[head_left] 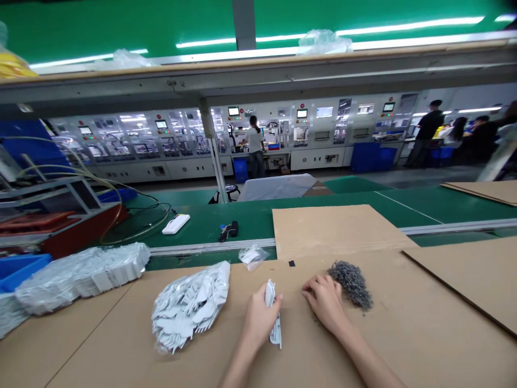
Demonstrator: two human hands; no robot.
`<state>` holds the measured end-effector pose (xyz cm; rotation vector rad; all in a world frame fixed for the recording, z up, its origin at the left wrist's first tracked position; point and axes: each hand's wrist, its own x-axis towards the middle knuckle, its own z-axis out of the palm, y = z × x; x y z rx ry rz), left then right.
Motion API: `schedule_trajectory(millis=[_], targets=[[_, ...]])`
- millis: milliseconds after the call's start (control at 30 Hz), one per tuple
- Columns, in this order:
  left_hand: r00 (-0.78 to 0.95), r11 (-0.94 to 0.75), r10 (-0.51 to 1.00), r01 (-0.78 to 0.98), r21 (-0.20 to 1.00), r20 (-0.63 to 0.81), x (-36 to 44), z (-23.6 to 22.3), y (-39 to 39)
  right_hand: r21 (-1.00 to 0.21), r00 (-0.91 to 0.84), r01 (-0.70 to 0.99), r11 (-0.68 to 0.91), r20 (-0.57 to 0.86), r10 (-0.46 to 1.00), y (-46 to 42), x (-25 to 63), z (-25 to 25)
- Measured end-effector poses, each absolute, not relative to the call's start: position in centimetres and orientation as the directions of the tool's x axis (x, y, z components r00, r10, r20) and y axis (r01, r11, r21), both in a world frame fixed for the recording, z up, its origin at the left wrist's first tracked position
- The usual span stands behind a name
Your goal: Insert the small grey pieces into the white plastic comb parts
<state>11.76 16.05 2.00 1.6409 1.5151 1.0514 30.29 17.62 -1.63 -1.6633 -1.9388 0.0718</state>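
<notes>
White plastic part [275,335], long and narrow, gripped in the left hand [258,318] above the near cardboard sheet [100,345]; fingers closed firmly round its middle, both ends showing, middle hidden, so exact shape not to be made out. Right hand [323,302] resting palm down on the cardboard, just right of the left hand, fingers loosely curled, touching or nearly touching a heap of small dark grey parts [350,284], possibly screws but too small to identify; nothing seen held, though anything under the fingertips was hidden. Left of the hands, clear bag of white plastic pieces [189,307]. Farther left, larger bag of similar pieces [81,280], beside a blue plastic bin [20,269] cut off by the left edge. Beyond, small clear bag [252,256] at the bench edge. Farther on, loose cardboard sheet [343,229] lying on a green conveyor belt [250,218], with a white rectangular object [176,224] and small black items [228,231], neither identifiable. Far off, a row of automated machines with touch screens [315,129], a person [255,145] standing at one, blue bins [369,157] along its base.
</notes>
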Motion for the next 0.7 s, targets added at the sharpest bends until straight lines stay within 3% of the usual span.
schedule_trajectory(millis=[100, 167, 267, 333, 400, 467, 700], targets=[[0.004, -0.102, 0.994, 0.414, 0.905, 0.11, 11.8, 2.0, 16.1, -0.478, -0.039, 0.849, 0.226, 0.371, 0.928, 17.5, 30.1, -1.0], [0.017, -0.11, 0.994, 0.374, 0.921, 0.112, 11.8, 2.1, 16.1, -0.6, -0.05, 0.753, 0.269, 0.356, 0.933, 17.2, 29.6, -0.2], [0.047, -0.142, 0.99, 0.314, 0.939, 0.134, 11.9, 2.1, 16.0, -0.852, -0.111, 0.436, 0.291, 0.27, 0.956, 16.5, 28.3, 0.9], [0.086, -0.152, 0.987, 0.266, 0.952, 0.133, 12.0, 2.0, 16.0, -0.954, -0.157, 0.19, 0.23, 0.202, 0.967, 16.0, 27.4, 1.3], [0.129, -0.131, 0.986, 0.219, 0.967, 0.104, 12.1, 1.7, 16.0, -0.985, -0.169, 0.031, 0.168, 0.161, 0.972, 15.8, 26.6, 1.3], [0.155, -0.089, 0.986, 0.178, 0.98, 0.062, 12.2, 1.3, 16.0, -0.988, -0.147, -0.026, 0.149, 0.151, 0.977, 15.6, 26.2, 1.1], [0.138, -0.002, 0.99, 0.072, 0.997, -0.008, 12.2, 0.6, 16.2, -0.969, -0.087, 0.01, 0.248, 0.246, 0.965, 15.5, 26.0, 1.2]])
